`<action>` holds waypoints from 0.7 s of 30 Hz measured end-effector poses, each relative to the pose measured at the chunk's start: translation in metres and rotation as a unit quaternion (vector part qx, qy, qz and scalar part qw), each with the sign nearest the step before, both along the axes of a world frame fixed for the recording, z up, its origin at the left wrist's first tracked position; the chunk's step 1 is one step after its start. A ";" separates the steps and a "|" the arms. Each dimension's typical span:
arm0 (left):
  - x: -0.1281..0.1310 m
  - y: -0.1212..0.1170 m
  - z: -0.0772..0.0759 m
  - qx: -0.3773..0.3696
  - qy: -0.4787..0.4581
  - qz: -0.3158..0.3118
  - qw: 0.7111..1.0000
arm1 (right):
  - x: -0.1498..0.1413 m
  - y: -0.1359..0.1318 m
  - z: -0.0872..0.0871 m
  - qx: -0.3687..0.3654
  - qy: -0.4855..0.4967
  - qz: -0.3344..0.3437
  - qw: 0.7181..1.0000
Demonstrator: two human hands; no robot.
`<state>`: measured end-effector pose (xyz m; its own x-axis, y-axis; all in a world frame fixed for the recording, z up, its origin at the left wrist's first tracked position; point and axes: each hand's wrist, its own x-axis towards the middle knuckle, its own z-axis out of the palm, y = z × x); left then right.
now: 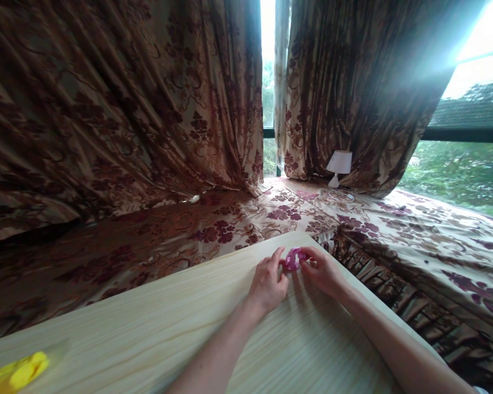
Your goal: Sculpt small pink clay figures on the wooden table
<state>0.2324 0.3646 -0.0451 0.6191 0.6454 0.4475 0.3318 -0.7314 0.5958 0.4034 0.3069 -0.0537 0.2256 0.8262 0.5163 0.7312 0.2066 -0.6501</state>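
A small pink-purple piece [292,259], bent into an open loop, is held just above the far corner of the pale wooden table [225,290]. It looks soft and lumpy, but its exact kind is not clear. My right hand [322,271] pinches its right end between thumb and fingertips. On the other side, my left hand [269,282] is partly curled, its fingertips closed on the left edge of the loop. The index finger of that hand points up beside it. Both forearms reach in from the near side.
At the lower left of the table lies a bright yellow item [18,373], blurred and cut off. Beyond the table run ledges under floral cloth [285,212]. A small white lamp [340,163] with a coiled cord stands there, before long patterned curtains [181,98] and windows.
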 end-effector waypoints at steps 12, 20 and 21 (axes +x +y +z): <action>-0.002 -0.001 0.002 0.018 0.014 -0.009 1.000 | -0.004 0.000 0.001 -0.009 -0.001 -0.003 1.000; -0.001 0.002 0.000 -0.029 -0.047 -0.039 0.998 | -0.002 0.001 -0.002 0.006 -0.008 -0.008 1.000; -0.001 0.002 0.000 -0.029 -0.047 -0.038 0.998 | -0.002 0.001 -0.001 0.006 -0.008 -0.007 1.000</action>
<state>0.2317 0.3668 -0.0450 0.6250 0.6240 0.4689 0.2172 -0.7161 0.6634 0.4018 0.3079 -0.0547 0.2282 0.8167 0.5300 0.7448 0.2041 -0.6353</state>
